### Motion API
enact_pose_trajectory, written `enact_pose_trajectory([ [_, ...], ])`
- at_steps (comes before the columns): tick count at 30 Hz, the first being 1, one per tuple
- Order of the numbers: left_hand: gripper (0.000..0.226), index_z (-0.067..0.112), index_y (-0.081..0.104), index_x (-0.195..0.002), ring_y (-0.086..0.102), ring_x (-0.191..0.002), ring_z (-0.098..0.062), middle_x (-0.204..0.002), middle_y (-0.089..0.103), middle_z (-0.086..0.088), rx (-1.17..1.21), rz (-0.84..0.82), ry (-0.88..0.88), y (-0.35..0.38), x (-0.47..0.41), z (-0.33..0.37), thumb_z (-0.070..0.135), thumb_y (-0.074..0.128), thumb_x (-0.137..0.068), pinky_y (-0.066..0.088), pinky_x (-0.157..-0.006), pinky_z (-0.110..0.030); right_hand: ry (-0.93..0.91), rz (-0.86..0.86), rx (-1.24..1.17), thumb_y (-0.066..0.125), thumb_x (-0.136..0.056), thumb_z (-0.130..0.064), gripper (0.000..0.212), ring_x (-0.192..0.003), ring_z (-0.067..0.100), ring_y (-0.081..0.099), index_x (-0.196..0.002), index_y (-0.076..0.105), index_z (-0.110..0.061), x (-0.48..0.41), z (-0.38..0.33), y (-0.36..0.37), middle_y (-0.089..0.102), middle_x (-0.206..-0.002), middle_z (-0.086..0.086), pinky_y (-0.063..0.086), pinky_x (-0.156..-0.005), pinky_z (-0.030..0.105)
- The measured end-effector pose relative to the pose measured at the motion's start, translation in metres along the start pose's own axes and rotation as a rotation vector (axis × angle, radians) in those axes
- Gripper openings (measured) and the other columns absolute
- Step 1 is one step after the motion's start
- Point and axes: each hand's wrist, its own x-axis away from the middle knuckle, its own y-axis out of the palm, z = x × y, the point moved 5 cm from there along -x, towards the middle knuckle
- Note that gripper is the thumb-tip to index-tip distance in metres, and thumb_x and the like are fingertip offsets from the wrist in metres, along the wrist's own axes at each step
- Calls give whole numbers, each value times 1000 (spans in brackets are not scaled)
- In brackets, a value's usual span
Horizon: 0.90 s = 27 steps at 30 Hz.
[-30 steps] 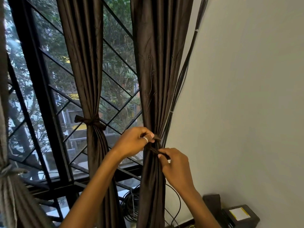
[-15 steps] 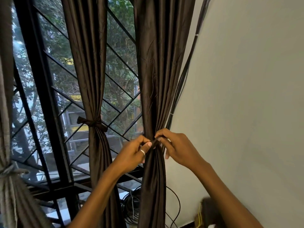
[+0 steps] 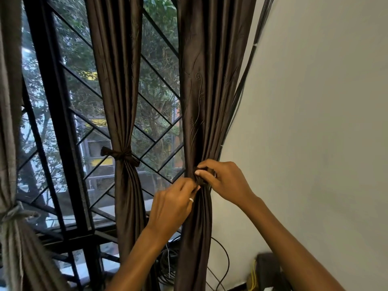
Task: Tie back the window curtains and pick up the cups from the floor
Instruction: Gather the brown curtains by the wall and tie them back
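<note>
Head view: left hand (image 3: 174,204) and right hand (image 3: 226,181) are pinching the dark tie (image 3: 199,180) around the curtain (image 3: 205,91) at frame centre, wall (image 3: 315,122) crowding just right; fingers (image 3: 204,164) are covering most of it.

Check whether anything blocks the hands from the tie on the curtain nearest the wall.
Nothing visible does. The left hand and right hand both grip the tie around the gathered curtain. The cables run beside the curtain, along the wall.
</note>
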Motion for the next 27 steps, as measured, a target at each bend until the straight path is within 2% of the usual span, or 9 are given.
enact_pose_trajectory([
  [3,11,13,63,-91,60,-75,-20,-109,68,-3,-206,51,121,-3,2,8,15,57,-100,39,-44,-27,21,-9,-21,63,-95,-42,19,-72,5,65,-109,70,-31,-1,1,0,71,-82,-14,56,-66,31],
  [7,18,14,67,-90,66,-87,-22,-118,69,-6,-347,39,329,0,3,17,9,53,-100,49,-52,-29,70,-30,-104,70,-93,-35,9,-64,9,65,-99,67,-29,-3,3,2,67,-67,-9,55,-64,36],
  [9,19,16,66,-87,68,-88,-21,-116,71,-5,-380,27,381,2,3,19,11,53,-100,47,-53,-29,95,-43,-129,72,-92,-32,9,-62,10,64,-96,66,-27,-4,5,2,67,-65,-6,55,-64,39],
  [14,25,16,62,-83,65,-76,-20,-111,72,-7,-358,-24,359,6,-1,18,10,47,-103,44,-49,-29,138,-93,-144,68,-94,-30,5,-60,12,64,-95,64,-27,-7,12,4,67,-64,-3,55,-63,44],
  [17,28,16,62,-85,61,-69,-18,-97,71,-3,-260,-96,304,5,-8,13,10,41,-103,36,-43,-27,162,-120,-155,54,-102,-33,10,-66,11,66,-100,61,-26,-7,14,5,69,-70,-4,56,-66,43],
  [20,6,18,55,-89,54,-62,-21,-79,60,2,-77,-302,180,8,-17,3,15,61,-88,23,-45,-30,189,-162,-199,41,-107,-33,20,-63,8,65,-104,57,-21,-5,13,5,69,-72,-3,51,-58,24],
  [23,12,22,44,-91,50,-62,-22,-74,52,4,210,-571,-16,20,-29,-15,25,54,-95,33,-52,-35,233,-197,-259,35,-109,-30,23,-54,7,60,-108,56,-20,-3,12,3,68,-72,0,46,-55,17],
  [25,15,23,46,-87,54,-64,-20,-74,55,3,440,-694,-144,28,-38,-25,27,58,-96,44,-57,-40,270,-207,-307,32,-110,-28,25,-51,6,58,-110,56,-21,-2,12,2,67,-74,4,48,-54,19],
  [27,17,21,51,-81,53,-64,-18,-74,57,-1,602,-776,-283,31,-46,-33,25,63,-93,45,-60,-38,301,-210,-356,32,-110,-27,26,-52,7,59,-109,57,-21,-1,12,1,67,-75,6,51,-55,21],
])
